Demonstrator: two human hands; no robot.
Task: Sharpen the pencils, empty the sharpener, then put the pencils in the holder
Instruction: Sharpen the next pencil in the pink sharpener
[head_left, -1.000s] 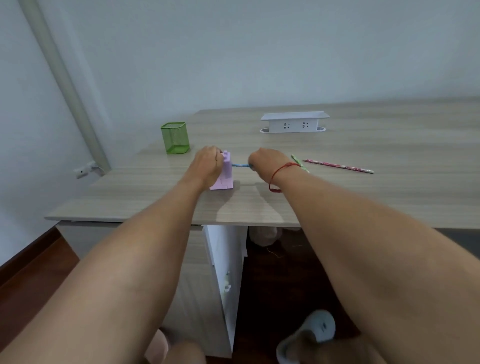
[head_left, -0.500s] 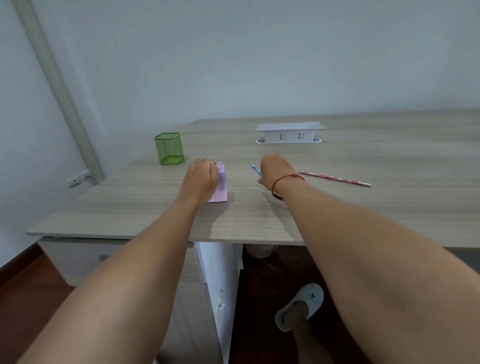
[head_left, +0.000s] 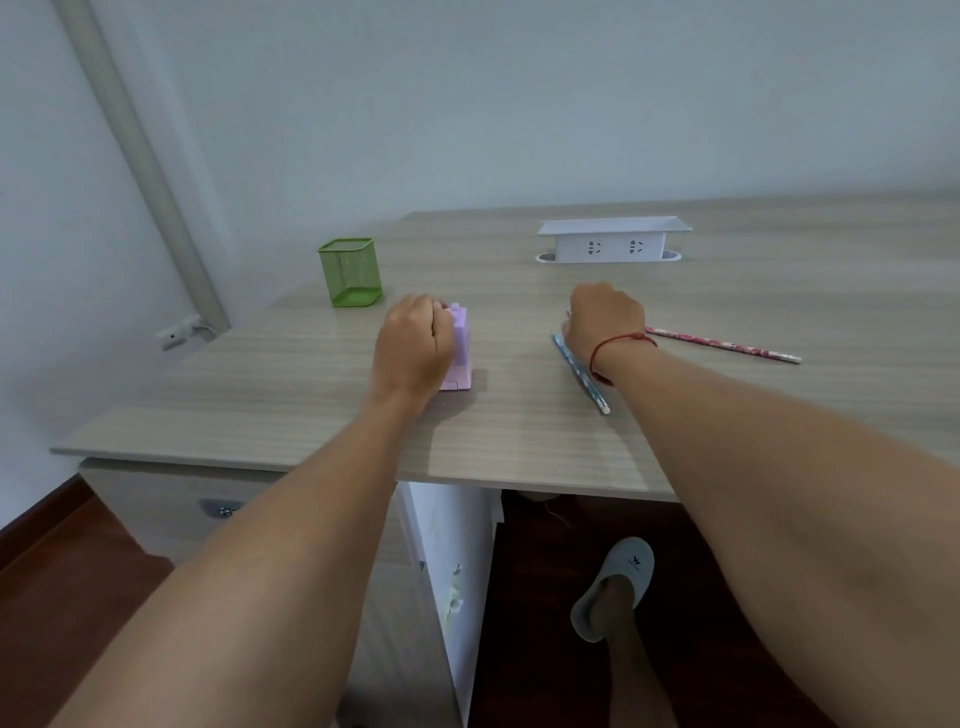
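On the pale wood-grain counter (head_left: 311, 395), the left hand (head_left: 413, 345) grips the small lilac plastic box sharpener (head_left: 461, 347) from its left side, fingers curled round it. The sharpener stands upright near the counter's front edge. To its right, well apart, the right hand (head_left: 605, 317) rests knuckles-up with a red string bracelet (head_left: 621, 340) at the wrist; its fingers are curled under and hidden, so whether they pinch anything cannot be told. The blue patterned pencil (head_left: 582, 376) lies flat just beside this wrist, its long axis running diagonally: the far end sits at the hand's left edge, and the pale near end points toward the person and slightly right. The pink patterned pencil (head_left: 727, 344) lies flat on the wrist's other side, its axis almost left-to-right, the right end a little nearer. The green wire-mesh square holder (head_left: 350, 273) stands upright behind and left of the sharpener. A white socket box (head_left: 608, 244) sits further back.
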